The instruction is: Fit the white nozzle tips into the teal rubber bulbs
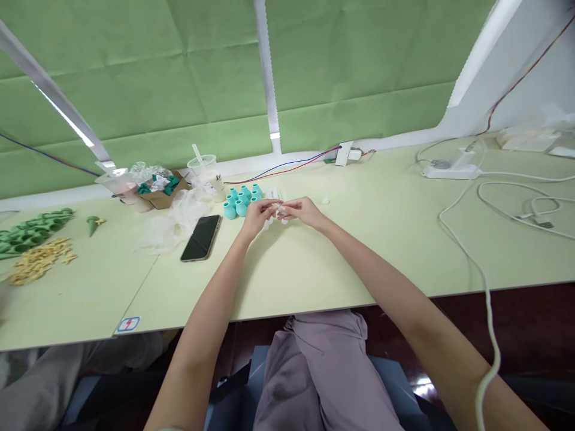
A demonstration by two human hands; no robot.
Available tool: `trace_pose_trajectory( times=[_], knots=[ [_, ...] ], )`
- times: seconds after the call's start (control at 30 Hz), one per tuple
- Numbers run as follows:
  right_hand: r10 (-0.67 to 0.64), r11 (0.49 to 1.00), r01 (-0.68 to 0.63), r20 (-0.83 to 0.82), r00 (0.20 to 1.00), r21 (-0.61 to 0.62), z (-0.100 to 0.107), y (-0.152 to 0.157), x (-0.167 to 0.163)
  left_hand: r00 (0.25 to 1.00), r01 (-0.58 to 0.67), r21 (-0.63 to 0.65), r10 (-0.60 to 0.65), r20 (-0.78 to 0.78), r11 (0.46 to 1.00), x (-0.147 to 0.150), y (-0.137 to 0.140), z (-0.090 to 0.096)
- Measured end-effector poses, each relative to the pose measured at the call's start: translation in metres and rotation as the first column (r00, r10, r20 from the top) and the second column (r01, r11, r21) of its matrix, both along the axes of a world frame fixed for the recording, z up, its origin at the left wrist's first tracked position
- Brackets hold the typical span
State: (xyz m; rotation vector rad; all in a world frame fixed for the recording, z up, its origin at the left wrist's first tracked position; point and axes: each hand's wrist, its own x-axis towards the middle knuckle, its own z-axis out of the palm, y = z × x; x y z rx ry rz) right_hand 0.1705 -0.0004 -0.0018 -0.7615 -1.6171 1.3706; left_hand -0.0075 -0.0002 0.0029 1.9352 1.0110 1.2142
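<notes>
My left hand [259, 216] and my right hand [303, 211] meet over the table, fingertips pinched together. Between them is a small whitish, see-through piece [279, 209], mostly covered by the fingers, so its kind cannot be made out. Several turquoise bottle-shaped pieces [241, 208] with narrow necks stand in a group just left of my left hand. More small white pieces lie behind and beneath the hands, partly hidden. One little white piece [325, 199] sits apart, to the right of my right hand.
A black phone [201, 238], crumpled clear plastic [173, 218], a cardboard box [167, 194] and drink cups [207, 173] are on the left. Farther left lie green cones [36, 230] and yellow pieces [40, 260]. A power strip [451, 172] and white cables [462, 245] occupy the right. Someone's leg [40, 383] shows lower left.
</notes>
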Motion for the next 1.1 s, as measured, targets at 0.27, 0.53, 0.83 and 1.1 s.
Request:
trace_pose_trajectory(
  times=[0.27, 0.53, 0.83, 1.1],
  knots=[
    [0.055, 0.997, -0.057, -0.042, 0.998, -0.053, 0.002, -0.001, 0.004, 1.0, -0.008, 0.001, 0.008, 0.007, 1.0, 0.003, -0.003, 0.003],
    [0.015, 0.999, -0.019, -0.092, 0.996, -0.042, 0.007, -0.005, 0.001, 0.987, 0.07, -0.11, -0.053, 0.152, 0.991, 0.006, -0.008, 0.009],
    [-0.029, 0.997, 0.019, -0.133, 0.991, -0.074, 0.002, -0.004, -0.004, 0.989, -0.017, -0.096, 0.031, 0.147, 0.995, 0.004, -0.003, 0.005],
    [-0.066, 0.995, 0.052, -0.173, 0.983, -0.083, 0.002, 0.0, -0.01, 0.984, -0.084, -0.048, 0.091, 0.156, 0.995, 0.004, -0.003, 0.003]
  ],
)
